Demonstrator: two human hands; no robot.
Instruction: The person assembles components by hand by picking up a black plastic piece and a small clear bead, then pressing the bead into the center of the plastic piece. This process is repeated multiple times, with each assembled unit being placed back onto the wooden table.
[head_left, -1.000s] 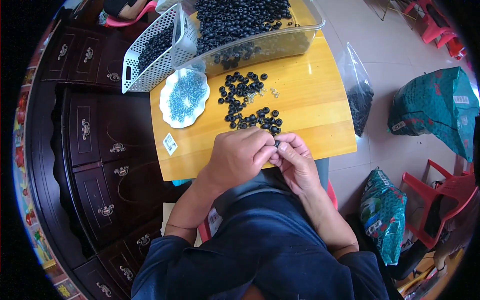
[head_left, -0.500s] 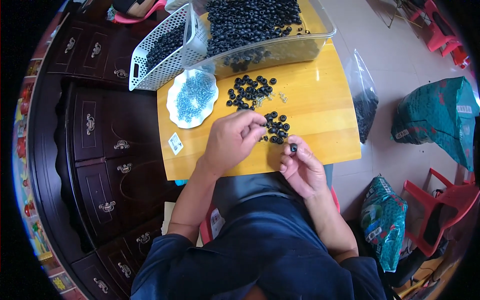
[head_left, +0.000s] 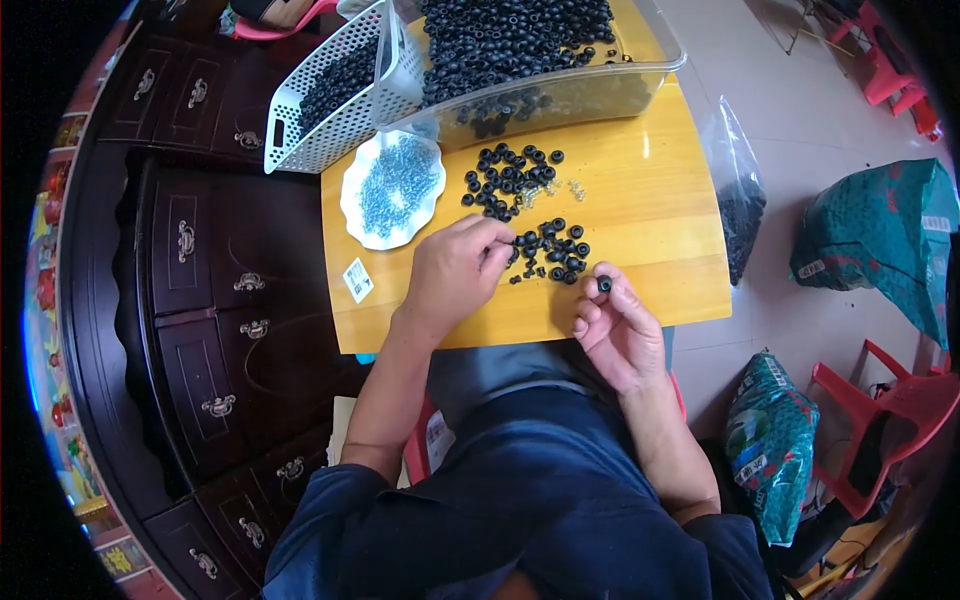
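Between the thumb and fingers of my right hand (head_left: 622, 335), near the table's front edge, is a small black ring-shaped part (head_left: 604, 285) with its hole facing up. My left hand (head_left: 455, 268) is closed in a pinch at the left side of a loose pile of the same black parts (head_left: 569, 262). A black round part (head_left: 513, 254) shows at its fingertips, partly hidden by them. Farther back lies a second cluster of black parts (head_left: 510, 178), beside some tiny clear pieces (head_left: 576, 189).
A scalloped white dish (head_left: 352, 216) of small clear-blue pieces stands at left. Behind are a perforated white basket (head_left: 290, 150) and a clear bin (head_left: 570, 108), both holding black parts. Bags (head_left: 740, 215) and a red chair (head_left: 895, 385) stand right; dark drawers (head_left: 200, 350) stand left.
My left hand has drawn slightly left across the pile, and a black part now shows at its fingertips. My right hand still holds its part. The whole view has shifted slightly.
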